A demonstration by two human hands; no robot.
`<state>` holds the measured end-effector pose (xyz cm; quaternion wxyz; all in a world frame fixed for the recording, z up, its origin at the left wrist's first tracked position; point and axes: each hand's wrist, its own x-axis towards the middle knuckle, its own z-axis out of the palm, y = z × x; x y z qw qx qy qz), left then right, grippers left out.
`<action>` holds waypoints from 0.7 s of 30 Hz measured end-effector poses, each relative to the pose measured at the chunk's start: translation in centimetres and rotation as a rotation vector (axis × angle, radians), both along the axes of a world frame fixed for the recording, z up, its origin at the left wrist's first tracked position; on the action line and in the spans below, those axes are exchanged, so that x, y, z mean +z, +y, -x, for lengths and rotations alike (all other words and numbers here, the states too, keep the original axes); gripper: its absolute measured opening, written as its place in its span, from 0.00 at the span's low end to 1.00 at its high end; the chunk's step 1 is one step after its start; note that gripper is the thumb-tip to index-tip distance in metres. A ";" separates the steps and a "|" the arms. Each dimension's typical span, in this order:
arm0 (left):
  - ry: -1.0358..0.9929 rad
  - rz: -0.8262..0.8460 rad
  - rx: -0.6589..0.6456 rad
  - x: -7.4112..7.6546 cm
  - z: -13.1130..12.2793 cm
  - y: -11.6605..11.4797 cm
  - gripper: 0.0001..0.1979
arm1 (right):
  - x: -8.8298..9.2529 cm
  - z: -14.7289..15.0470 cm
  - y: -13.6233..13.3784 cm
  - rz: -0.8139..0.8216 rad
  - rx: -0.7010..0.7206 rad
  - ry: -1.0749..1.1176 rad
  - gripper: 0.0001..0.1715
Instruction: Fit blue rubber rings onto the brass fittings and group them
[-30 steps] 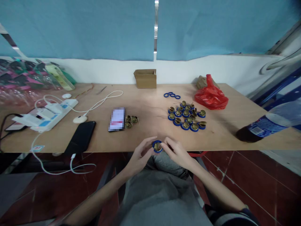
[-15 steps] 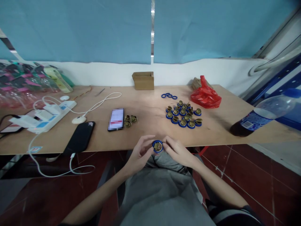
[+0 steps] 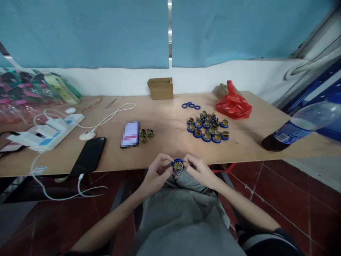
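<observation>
A brass-coloured metal piece with a blue ring (image 3: 177,165) around it is held between both hands, over my lap at the table's front edge. My left hand (image 3: 157,173) pinches its left side with fingers bent. On its right side, my right hand (image 3: 198,170) grips the rim between thumb and fingertips. Several similar brass pieces with blue rings (image 3: 207,128) lie in a cluster on the wooden table (image 3: 165,142), right of the middle. Behind them are several loose blue rings (image 3: 191,105). Brass pieces without visible rings (image 3: 146,135) lie beside a lit phone (image 3: 130,134).
A small cardboard box (image 3: 160,88) stands by the wall. At the right are a red plastic bag (image 3: 233,103) and a tilted-looking cola bottle (image 3: 290,131). A power strip (image 3: 57,131), cables, a black phone (image 3: 89,155) and clear bottles (image 3: 32,92) occupy the left.
The fingers of my left hand have drawn in at the ring's upper left edge. The camera view has shifted slightly. Both hands remain at the ringed piece.
</observation>
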<state>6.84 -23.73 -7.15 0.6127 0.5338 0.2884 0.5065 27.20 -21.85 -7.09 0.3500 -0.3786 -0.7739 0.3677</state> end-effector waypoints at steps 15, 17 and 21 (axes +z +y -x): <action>0.035 0.036 0.060 -0.3 0.2 0.3 0.16 | 0.1 0.8 -0.5 -0.002 -0.039 0.024 0.15; 0.038 0.031 0.054 -0.1 0.2 0.3 0.15 | 0.2 0.8 -0.5 -0.007 -0.034 0.027 0.15; 0.057 0.022 0.075 -0.1 0.2 0.4 0.12 | 0.3 0.8 -0.5 -0.015 -0.047 0.013 0.16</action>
